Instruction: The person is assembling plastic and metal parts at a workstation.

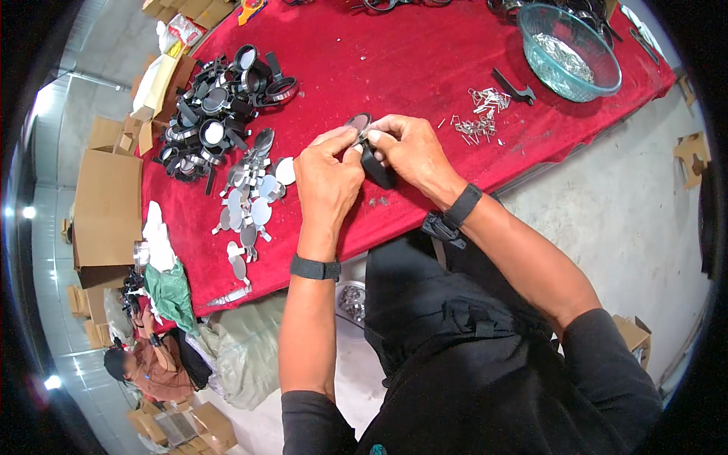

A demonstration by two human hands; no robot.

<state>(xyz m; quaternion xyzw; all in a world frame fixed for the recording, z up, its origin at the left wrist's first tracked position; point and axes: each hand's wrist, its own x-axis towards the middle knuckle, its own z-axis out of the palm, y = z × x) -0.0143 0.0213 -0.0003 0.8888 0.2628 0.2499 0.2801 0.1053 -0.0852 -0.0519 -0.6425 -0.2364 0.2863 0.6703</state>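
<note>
Over the red cloth, both my hands meet on one small part with a round, mirror-like disc (359,120) at its far side and a black handle (378,168) hanging toward me. My left hand (330,173) pinches it from the left, thumb and fingers close to the disc. From the right, my right hand (415,150) presses thumb and fingertips at the joint between disc and handle. Whatever small piece lies under the fingertips is mostly hidden. To the left of my left hand lie several loose metal discs with tabs (236,208).
A heap of black rings with handles (214,106) covers the table's left part. Small metal pins and clips (479,121) lie at right, beside a black-handled tool (516,87) and a teal plastic basket (536,63) of metal pieces. A cardboard box (108,201) stands left; another person (161,364) sits beyond.
</note>
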